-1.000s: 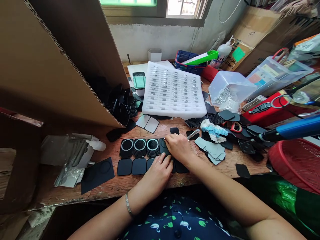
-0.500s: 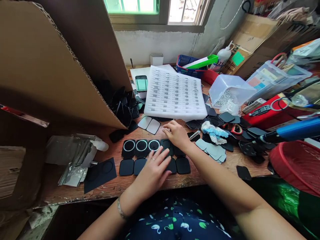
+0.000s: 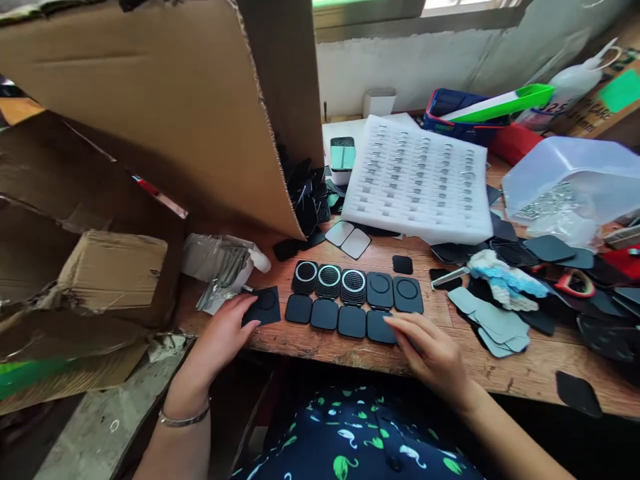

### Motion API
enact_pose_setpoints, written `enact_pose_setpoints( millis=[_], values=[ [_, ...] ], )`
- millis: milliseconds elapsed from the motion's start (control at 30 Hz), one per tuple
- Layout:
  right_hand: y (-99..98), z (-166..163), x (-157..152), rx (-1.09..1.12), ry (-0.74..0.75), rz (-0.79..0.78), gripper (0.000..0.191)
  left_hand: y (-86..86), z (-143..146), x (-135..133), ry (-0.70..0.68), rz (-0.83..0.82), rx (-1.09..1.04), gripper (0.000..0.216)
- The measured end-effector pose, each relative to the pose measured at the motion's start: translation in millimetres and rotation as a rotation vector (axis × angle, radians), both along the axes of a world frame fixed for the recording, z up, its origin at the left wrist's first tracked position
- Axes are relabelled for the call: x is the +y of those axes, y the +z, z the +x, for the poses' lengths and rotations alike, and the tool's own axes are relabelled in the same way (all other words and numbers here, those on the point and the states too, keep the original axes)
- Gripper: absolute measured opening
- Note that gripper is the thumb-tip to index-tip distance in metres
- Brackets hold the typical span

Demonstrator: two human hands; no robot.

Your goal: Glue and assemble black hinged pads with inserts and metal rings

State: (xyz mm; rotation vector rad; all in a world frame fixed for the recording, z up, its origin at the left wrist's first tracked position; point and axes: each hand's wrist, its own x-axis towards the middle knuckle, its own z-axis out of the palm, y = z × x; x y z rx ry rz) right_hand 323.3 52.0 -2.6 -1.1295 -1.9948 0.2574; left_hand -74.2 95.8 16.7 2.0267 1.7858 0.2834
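Observation:
Black square pads [image 3: 380, 290] are lined up in two rows near the table's front edge; three in the far row carry silver rings. My right hand [image 3: 435, 353] is closed, its fingertips pinched at the right end of the near row. The pad there is mostly hidden under the fingers. On the left, my left hand [image 3: 227, 333] grips the left side of a dark sheet [image 3: 267, 307] with a circle marked on it. Thumb and fingers sit on either side of its edge. A small black square [image 3: 403, 265] lies behind the far row.
A white foam tray [image 3: 415, 220] with metal pieces stands behind. Two pale squares [image 3: 356, 243] lie nearer. To the right are grey pads [image 3: 493, 320], a blue-white cloth [image 3: 503, 280] and a translucent bin [image 3: 575, 167]. A tall cardboard box [image 3: 200, 113] borders the left.
My view has swung left. My left hand has moved left from the pad rows to the dark sheet. My right hand has come back toward the near row, uncovering the pads and small black square.

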Motion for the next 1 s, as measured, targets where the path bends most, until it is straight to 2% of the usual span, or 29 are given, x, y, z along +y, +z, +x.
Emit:
enact_pose_setpoints(
  millis=[133, 267, 333, 433, 500, 567, 667, 733, 800, 867, 933, 1000],
  values=[
    [-25.6, 19.0, -34.1, 0.016, -0.131, 0.119, 0.049, -16.5, 2.9, -0.5, -0.029, 0.006, 0.026, 0.053],
    [-32.9, 21.6, -37.9, -0.048, -0.090, 0.171, 0.051, -24.5, 2.4, 5.1, -0.071, 0.014, 0.022, 0.053],
    [-33.0, 20.5, -37.0, -0.081, -0.063, 0.176, 0.049, -21.4, 4.5, 7.5, -0.072, 0.042, 0.013, 0.051],
    [-32.3, 18.9, -36.5, -0.083, -0.087, 0.172, 0.046, -2.0, 16.5, 5.0, -0.089, 0.036, -0.090, 0.046],
    [-31.6, 18.0, -36.1, -0.073, -0.102, 0.170, 0.043, 15.9, 29.1, -2.1, -0.173, -0.156, -0.211, 0.039],
    [-30.9, 17.2, -35.2, -0.055, -0.111, 0.172, 0.038, 28.3, 43.1, -12.8, -0.326, -0.513, -0.273, 0.030],
    [-30.5, 16.7, -34.5, -0.039, -0.129, 0.158, 0.034, 26.4, 64.8, -30.1, -0.533, -0.903, -0.262, 0.022],
    [-30.3, 16.3, -35.9, -0.042, -0.125, 0.142, 0.033, 17.2, 78.8, -37.2, -0.583, -0.988, -0.281, 0.023],
    [-28.4, 14.2, -37.9, -0.029, -0.122, 0.130, 0.033, 11.7, 90.4, -36.8, -0.556, -0.942, -0.345, 0.024],
    [-23.2, 9.7, -36.1, 0.020, -0.146, 0.105, 0.029, 13.6, 96.8, -28.2, -0.458, -0.801, -0.421, 0.027],
    [-14.7, 2.8, -24.1, 0.066, -0.171, 0.054, 0.023, 20.0, 96.1, -13.3, -0.308, -0.589, -0.453, 0.033],
    [-4.9, -6.0, 1.8, 0.060, -0.151, -0.039, 0.019, 25.4, 88.3, 4.0, -0.148, -0.325, -0.415, 0.036]
  ],
)
